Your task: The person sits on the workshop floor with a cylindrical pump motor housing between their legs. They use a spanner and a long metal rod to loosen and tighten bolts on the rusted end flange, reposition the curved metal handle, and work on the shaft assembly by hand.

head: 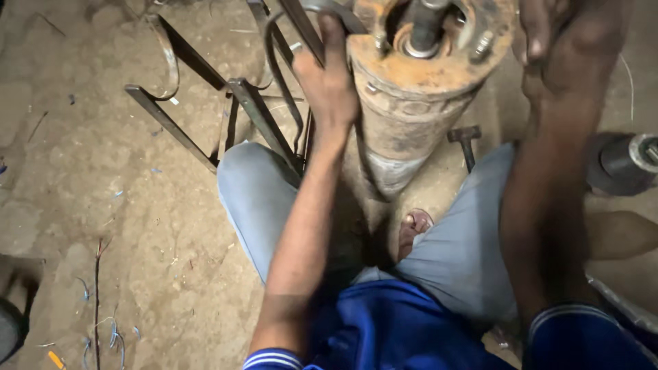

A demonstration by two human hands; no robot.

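Pressing against the left side of a big rusty metal cylinder (411, 103), the left hand (329, 85) lies flat with its fingers (334, 34) stretched up along the wall, so this grip is open and wraps around nothing. The right hand (548, 38) sits at the top right edge of the same cylinder, fingers bent over the rim; the top of the picture cuts it off, so I cannot tell how tight that grip is. The cylinder stands tilted on the dirt floor (103, 205) between the person's knees, and its orange top has bolts (482, 44) and a grey shaft (423, 27) in the middle. A bare foot (413, 229) rests near its bottom. Just left of the left hand is a bent metal frame (199, 103). A small hammer (466, 140) lies right of the cylinder. Another dark round part (624, 161) sits at the floor's right edge.
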